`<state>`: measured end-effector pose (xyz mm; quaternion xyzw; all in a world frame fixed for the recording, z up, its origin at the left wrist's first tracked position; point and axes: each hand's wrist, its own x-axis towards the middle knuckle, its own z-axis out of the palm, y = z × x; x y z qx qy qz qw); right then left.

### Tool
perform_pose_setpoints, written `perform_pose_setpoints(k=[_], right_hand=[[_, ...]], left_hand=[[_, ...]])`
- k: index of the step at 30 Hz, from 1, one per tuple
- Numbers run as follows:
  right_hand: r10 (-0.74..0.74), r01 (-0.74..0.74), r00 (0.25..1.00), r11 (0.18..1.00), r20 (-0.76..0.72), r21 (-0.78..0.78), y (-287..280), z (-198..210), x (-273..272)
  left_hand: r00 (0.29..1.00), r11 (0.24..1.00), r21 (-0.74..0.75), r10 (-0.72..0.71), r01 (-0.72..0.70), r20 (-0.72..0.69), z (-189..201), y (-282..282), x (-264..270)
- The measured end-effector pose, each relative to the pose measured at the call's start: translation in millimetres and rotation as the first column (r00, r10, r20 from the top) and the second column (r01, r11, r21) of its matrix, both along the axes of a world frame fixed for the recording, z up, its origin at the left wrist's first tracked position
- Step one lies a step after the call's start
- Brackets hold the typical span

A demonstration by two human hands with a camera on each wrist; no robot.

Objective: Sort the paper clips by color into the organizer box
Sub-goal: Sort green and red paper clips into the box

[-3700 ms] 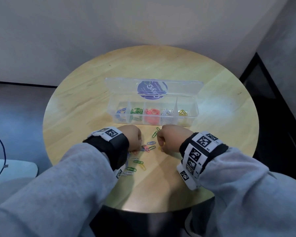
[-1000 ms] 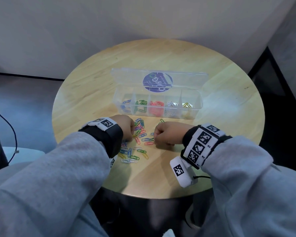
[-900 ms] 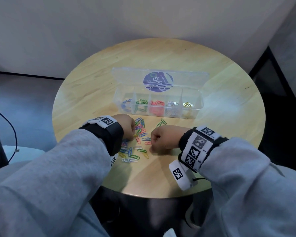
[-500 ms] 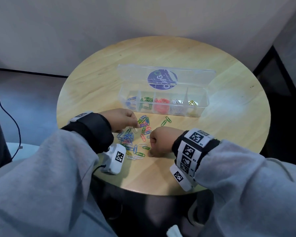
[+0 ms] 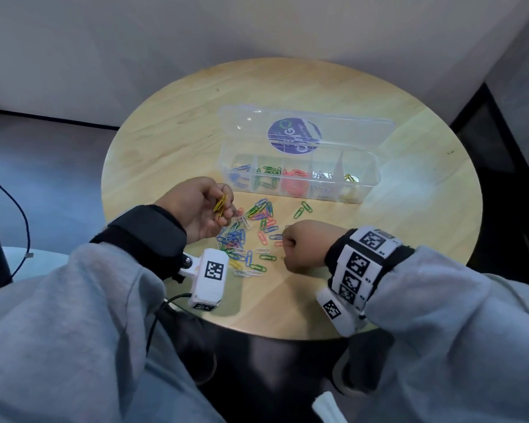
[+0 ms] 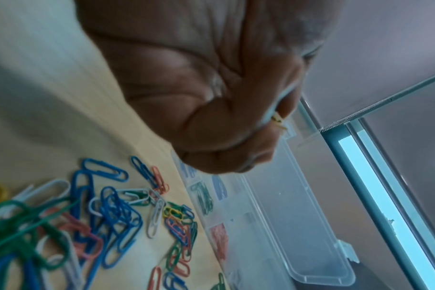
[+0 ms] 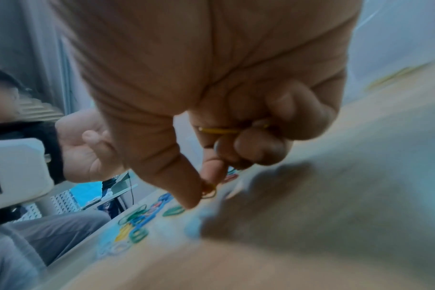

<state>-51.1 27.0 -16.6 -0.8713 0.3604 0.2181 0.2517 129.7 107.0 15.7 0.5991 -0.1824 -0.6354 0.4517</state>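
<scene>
A clear organizer box (image 5: 370, 187) stands open on the round wooden table, its compartments holding blue, green, red, white and yellow clips. Loose coloured paper clips (image 5: 251, 236) lie scattered in front of it. My left hand (image 5: 205, 206) is turned palm up above the pile's left edge and pinches a few yellow clips (image 5: 220, 204), whose tips (image 6: 278, 120) stick out between the fingers. My right hand (image 5: 300, 245) rests at the pile's right edge, thumb and forefinger pinching a yellow clip (image 7: 209, 191) at the table, with another yellow clip (image 7: 226, 130) tucked under the curled fingers.
The box's lid (image 5: 306, 132) lies flat behind the compartments. Two green clips (image 5: 303, 209) lie apart near the box front. The table edge (image 5: 257, 328) is close to my body, with dark floor and a cable (image 5: 19, 209) at the left.
My left hand has lifted off the pile and rolled palm up, showing the yellow clips. My right hand stayed at the pile's right edge. The head view shifted a little.
</scene>
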Motion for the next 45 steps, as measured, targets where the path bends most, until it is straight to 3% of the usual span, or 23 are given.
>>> perform_pose_setpoints(k=[4,7,9,11,16,19,21,23,25,29,37,41,45], right_hand=[[-0.180,0.155,0.978,0.966,0.106,0.206,-12,7,-7],[-0.422,0.317,0.892,0.839,0.162,0.443,-17,9,-7],[-0.577,0.411,0.798,0.731,0.173,0.545,-17,9,-8],[-0.666,0.457,0.728,0.650,0.165,0.608,-14,8,-7],[-0.712,0.449,0.693,0.550,0.115,0.704,-6,6,-3],[-0.686,0.414,0.712,0.582,0.149,0.700,-3,8,5],[-0.581,0.351,0.791,0.688,0.192,0.635,1,10,10],[-0.379,0.235,0.899,0.838,0.217,0.492,7,14,16],[-0.198,0.116,0.959,0.927,0.201,0.357,16,17,24],[0.003,-0.035,0.983,0.985,0.185,0.167,33,18,41],[0.125,-0.121,0.990,0.991,0.067,-0.055,40,10,60],[0.159,-0.151,0.985,0.984,0.074,-0.096,40,8,60],[0.161,-0.154,0.984,0.985,0.078,-0.080,45,6,63]], left_hand=[[0.997,0.997,0.070,0.008,-0.013,0.071,-3,1,3],[0.937,0.975,0.217,-0.113,0.041,0.331,-8,0,-3],[0.808,0.937,0.326,-0.286,0.124,0.515,-13,0,-6],[0.635,0.882,0.414,-0.455,0.225,0.625,-17,2,-4],[0.363,0.834,0.501,-0.552,0.233,0.750,-16,14,3],[0.263,0.816,0.536,-0.578,0.217,0.773,-17,20,4],[0.238,0.796,0.560,-0.604,0.230,0.761,-18,21,4],[0.216,0.770,0.587,-0.635,0.249,0.742,-20,21,2],[0.204,0.753,0.601,-0.654,0.267,0.729,-21,20,-1],[0.205,0.754,0.596,-0.652,0.275,0.730,-23,17,-4],[0.246,0.749,0.580,-0.657,0.319,0.713,-22,21,2],[0.372,0.772,0.515,-0.633,0.372,0.679,-12,18,10],[0.574,0.830,0.407,-0.558,0.383,0.599,-8,17,13]])
